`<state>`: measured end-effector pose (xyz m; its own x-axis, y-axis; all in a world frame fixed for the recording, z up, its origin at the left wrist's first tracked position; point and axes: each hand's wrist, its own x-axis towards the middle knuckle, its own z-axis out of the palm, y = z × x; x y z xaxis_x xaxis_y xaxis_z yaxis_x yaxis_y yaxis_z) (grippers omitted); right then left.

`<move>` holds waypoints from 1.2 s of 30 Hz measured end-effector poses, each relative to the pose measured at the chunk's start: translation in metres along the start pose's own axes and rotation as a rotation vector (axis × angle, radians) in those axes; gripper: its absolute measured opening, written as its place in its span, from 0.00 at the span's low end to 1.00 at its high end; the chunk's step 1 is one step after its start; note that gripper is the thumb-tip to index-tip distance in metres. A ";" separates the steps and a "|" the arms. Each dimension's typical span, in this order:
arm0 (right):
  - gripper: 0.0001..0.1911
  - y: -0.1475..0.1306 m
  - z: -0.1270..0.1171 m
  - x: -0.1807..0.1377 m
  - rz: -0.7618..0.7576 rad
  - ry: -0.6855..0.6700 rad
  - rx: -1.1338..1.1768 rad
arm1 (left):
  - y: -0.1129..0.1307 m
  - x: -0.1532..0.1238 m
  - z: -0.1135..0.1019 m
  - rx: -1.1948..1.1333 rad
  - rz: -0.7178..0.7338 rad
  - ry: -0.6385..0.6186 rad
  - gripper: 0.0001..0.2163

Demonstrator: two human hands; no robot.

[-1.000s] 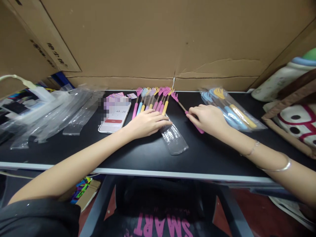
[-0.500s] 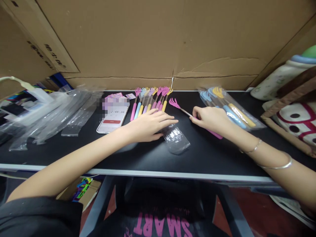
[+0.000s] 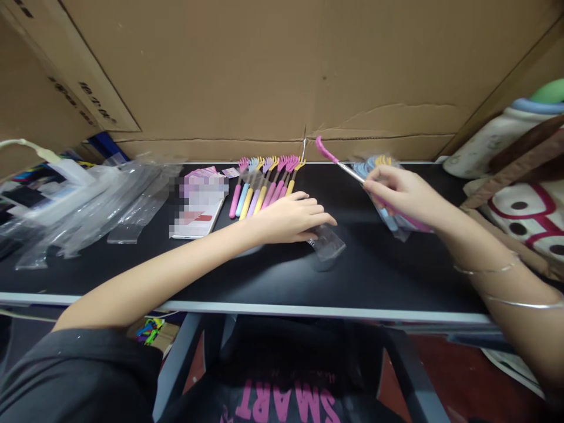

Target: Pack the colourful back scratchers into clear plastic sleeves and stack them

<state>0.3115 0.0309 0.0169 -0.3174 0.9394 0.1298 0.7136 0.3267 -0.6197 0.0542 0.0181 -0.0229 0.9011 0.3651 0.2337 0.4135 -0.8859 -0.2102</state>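
Note:
My right hand (image 3: 403,194) is closed on a pink back scratcher (image 3: 335,160), holding it lifted above the black table (image 3: 264,276) with its claw end pointing up and left. My left hand (image 3: 293,218) lies on a small clear plastic sleeve (image 3: 326,245) in the middle of the table, fingers curled over its near end. Just behind the left hand lies a row of several back scratchers (image 3: 264,185) with pink, blue, yellow and purple handles.
A phone (image 3: 196,214) lies left of the row. Loose clear plastic sleeves (image 3: 101,205) are piled at the left. A bag of packed scratchers (image 3: 383,170) sits behind my right hand. Cardboard walls (image 3: 282,70) close the back; a patterned bag (image 3: 520,200) stands at the right.
My right hand has picked the pink scratcher up off the table and raised it. My left hand slid right along the clear sleeve, which now lies bunched under its fingers.

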 end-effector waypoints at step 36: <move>0.25 0.012 -0.003 -0.125 0.090 -0.039 -0.401 | -0.018 -0.001 0.012 -0.048 -0.138 0.043 0.14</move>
<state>0.3617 -0.0819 -0.0049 -0.2600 0.9640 0.0549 0.9240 0.2649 -0.2758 0.0476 0.0368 -0.0311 0.8294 0.4728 0.2975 0.5253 -0.8413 -0.1276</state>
